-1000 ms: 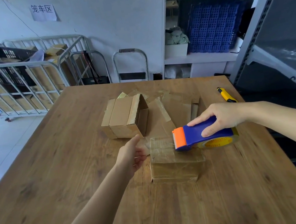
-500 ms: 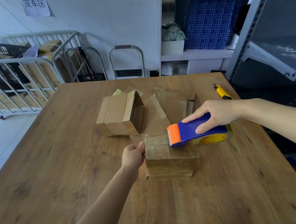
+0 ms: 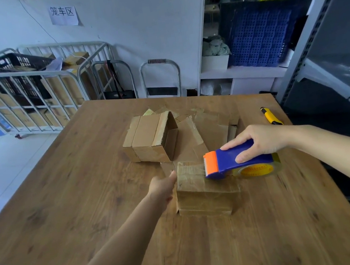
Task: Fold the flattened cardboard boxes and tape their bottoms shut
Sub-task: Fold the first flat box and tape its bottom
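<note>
On the wooden table [image 3: 65,194] a small folded cardboard box [image 3: 203,194] stands near the middle, a little toward the near edge, with a glossy strip of clear tape running across its top face. The right hand [image 3: 259,140] grips the blue handle of a tape dispenser [image 3: 237,159], fingers curled over the top and thumb pressed along the near side. The dispenser's orange toothed end sits on the far right part of the box top, and its roll (clear tape on a yellow core) hangs past the box's right edge. The left hand [image 3: 163,188] is set against the box's left side with the thumb reaching up to the top edge. Its fingers are hidden behind the hand, so I cannot tell whether they curl round the cardboard or only press on it. Farther back lies a second box [image 3: 150,140], tipped on its side with its open end facing right, and just beside it is a loose pile of flattened cardboard [image 3: 210,131]. A yellow utility knife [image 3: 271,116] lies near the table's far right edge, well apart from the boxes. Beyond the table, a white cage cart [image 3: 27,91] filled with cartons stands by the wall, and a blue crate [image 3: 257,33] sits on a shelf.
</note>
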`<action>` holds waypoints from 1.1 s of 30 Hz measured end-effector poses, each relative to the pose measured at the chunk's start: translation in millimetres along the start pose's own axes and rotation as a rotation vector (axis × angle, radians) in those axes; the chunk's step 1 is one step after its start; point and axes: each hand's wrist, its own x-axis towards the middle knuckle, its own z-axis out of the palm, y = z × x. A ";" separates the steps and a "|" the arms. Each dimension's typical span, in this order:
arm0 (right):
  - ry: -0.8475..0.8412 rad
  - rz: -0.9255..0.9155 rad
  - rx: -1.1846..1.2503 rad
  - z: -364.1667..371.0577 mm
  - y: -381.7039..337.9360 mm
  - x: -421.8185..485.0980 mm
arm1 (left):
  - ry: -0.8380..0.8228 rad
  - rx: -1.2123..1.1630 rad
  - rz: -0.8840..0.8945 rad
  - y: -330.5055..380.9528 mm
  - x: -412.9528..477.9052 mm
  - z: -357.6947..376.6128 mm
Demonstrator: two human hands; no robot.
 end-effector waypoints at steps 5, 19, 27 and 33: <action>0.031 -0.016 0.010 1.7 2.7 -2.2 | 0.028 0.530 0.771 41.5 -24.5 14.6; 0.092 -0.059 0.135 2.6 -1.1 -19.5 | -0.158 1.636 1.013 21.8 6.1 -1.9; 0.125 0.025 0.194 2.8 25.4 -73.1 | -0.128 1.617 1.058 22.3 7.4 -6.4; 0.120 0.080 0.268 14.2 41.3 -112.4 | -0.154 1.670 1.070 24.9 6.8 0.9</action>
